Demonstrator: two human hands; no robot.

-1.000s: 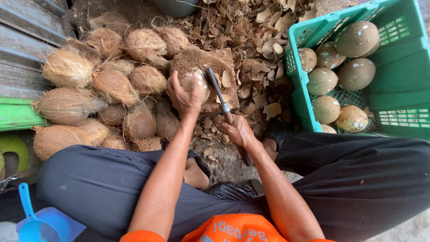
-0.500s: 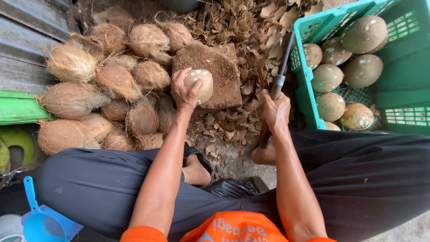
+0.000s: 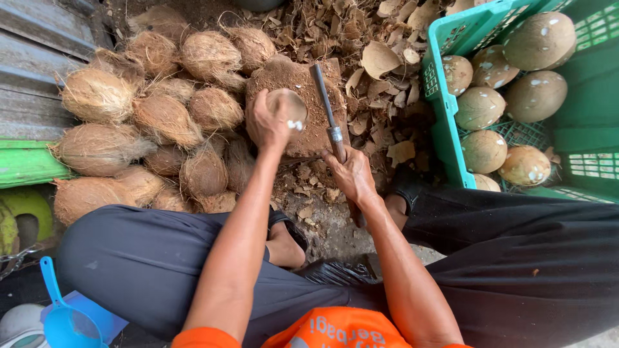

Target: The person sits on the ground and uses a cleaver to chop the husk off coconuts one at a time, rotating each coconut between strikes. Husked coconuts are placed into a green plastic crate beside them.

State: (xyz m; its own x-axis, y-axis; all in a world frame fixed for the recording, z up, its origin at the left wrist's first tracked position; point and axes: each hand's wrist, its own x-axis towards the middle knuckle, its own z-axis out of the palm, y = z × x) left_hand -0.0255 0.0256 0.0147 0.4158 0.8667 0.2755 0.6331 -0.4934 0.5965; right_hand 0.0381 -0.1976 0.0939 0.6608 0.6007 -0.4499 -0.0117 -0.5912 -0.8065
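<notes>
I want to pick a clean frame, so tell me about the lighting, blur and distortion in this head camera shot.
Head view: soft, even daylight with no hard shadows or glare; the left hand, coconut and blade are sharp; wide-angle bending shows at the green crate and edges.

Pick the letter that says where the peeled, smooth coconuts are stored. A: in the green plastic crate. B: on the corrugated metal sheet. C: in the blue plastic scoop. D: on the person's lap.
A: the smooth, pale peeled coconuts lie inside the green plastic crate at the right, while the hairy brown unpeeled ones are piled on the ground at the left.
</notes>
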